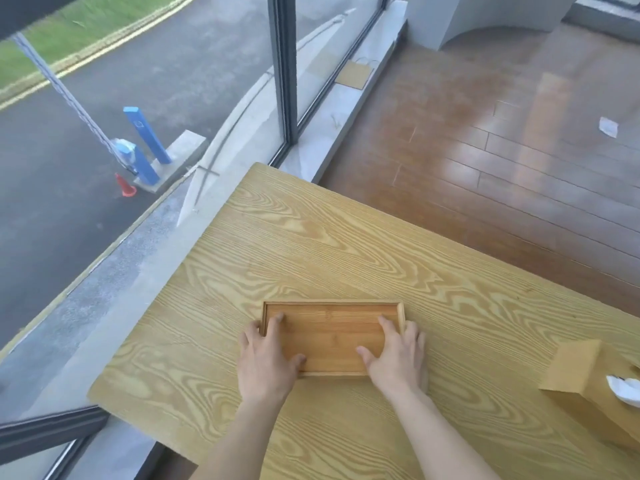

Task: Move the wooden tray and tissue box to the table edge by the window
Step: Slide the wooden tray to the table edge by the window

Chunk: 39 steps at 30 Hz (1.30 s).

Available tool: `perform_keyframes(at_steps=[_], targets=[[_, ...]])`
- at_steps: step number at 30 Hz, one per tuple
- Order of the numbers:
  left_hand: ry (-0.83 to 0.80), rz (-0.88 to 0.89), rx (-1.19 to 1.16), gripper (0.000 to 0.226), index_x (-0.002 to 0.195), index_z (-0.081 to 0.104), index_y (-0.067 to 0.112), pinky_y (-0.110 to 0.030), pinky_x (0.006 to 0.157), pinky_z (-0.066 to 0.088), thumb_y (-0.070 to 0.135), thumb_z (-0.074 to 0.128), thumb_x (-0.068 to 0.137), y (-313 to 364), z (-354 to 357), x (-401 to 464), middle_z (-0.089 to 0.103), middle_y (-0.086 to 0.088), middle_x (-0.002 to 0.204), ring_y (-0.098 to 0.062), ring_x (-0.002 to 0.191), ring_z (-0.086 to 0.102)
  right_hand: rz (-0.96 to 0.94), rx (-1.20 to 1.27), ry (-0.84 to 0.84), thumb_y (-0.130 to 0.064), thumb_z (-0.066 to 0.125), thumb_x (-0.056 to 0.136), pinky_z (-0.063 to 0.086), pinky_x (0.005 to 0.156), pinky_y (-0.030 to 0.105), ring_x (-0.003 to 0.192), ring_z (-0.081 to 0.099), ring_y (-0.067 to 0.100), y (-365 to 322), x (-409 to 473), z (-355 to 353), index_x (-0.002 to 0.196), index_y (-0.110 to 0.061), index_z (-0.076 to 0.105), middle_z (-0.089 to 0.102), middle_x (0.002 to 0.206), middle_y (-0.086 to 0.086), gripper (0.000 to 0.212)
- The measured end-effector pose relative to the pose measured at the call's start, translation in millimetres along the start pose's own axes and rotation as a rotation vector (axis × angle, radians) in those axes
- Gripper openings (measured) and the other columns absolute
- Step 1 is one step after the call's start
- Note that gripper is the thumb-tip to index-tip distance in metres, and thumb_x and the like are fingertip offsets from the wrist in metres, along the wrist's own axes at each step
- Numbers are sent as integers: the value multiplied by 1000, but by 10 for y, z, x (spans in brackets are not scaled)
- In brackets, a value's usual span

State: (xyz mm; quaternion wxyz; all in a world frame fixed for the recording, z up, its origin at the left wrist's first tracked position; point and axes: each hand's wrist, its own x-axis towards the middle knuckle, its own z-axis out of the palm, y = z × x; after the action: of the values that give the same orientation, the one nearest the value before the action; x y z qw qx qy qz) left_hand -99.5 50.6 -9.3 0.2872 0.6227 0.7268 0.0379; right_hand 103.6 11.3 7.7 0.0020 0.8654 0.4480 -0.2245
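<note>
Left hand (266,355) and right hand (394,355) clasping the short ends of the wooden tray (330,337), thumbs and forefingers laid inside its rim. Tray flat on the bench (311,244), set back from the window-side edge. Tissue box (595,389) well apart at far right, tissue protruding.

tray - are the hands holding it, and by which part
Yes. Both hands hold the tray by its short ends: the left hand at the left end, the right hand at the right, fingers over the rims. It sits on the table.
</note>
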Motion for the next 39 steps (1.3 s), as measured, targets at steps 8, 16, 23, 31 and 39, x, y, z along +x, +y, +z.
perform_keyframes(at_steps=[8, 16, 23, 31, 39], targets=[[147, -290, -172, 81, 145, 40, 37, -43, 100, 47, 47, 80, 76, -933, -549, 115, 36, -10, 142, -30, 136, 34, -342, -100, -21, -58, 67, 86, 44, 101, 40, 122, 39, 28, -1392, 173, 175, 148, -29, 45, 41, 139, 9, 71], [192, -485, -258, 79, 148, 37, 36, -41, 106, 40, 49, 75, 80, -1375, -712, 190, 38, -14, 142, -32, 137, 34, -566, -209, -22, -60, 64, 86, 37, 108, 47, 127, 37, 33, -2418, 373, 383, 138, -27, 54, 41, 144, 12, 63], [157, -520, -277, 82, 153, 30, 33, -39, 104, 43, 52, 70, 84, -1412, -729, 372, 39, -13, 138, -30, 136, 36, -617, -244, -90, -60, 66, 86, 34, 112, 48, 135, 32, 34, -2812, 626, 468, 142, -29, 51, 33, 156, 13, 66], [137, -482, -172, 82, 150, 29, 40, -38, 90, 53, 65, 65, 81, -1467, -735, 421, 35, -7, 136, -25, 127, 46, -711, -135, -210, -56, 71, 85, 19, 124, 51, 153, 14, 27, -2782, 717, 498, 149, -34, 44, 18, 168, 6, 73], [153, -52, 63, 71, 145, 38, 38, -41, 119, 28, 67, 55, 82, -1344, -659, 414, 34, 2, 149, -23, 141, 29, -858, -328, -261, -65, 69, 81, 13, 126, 48, 156, 3, 25, -2318, 528, 508, 153, -37, 35, 11, 169, 7, 85]])
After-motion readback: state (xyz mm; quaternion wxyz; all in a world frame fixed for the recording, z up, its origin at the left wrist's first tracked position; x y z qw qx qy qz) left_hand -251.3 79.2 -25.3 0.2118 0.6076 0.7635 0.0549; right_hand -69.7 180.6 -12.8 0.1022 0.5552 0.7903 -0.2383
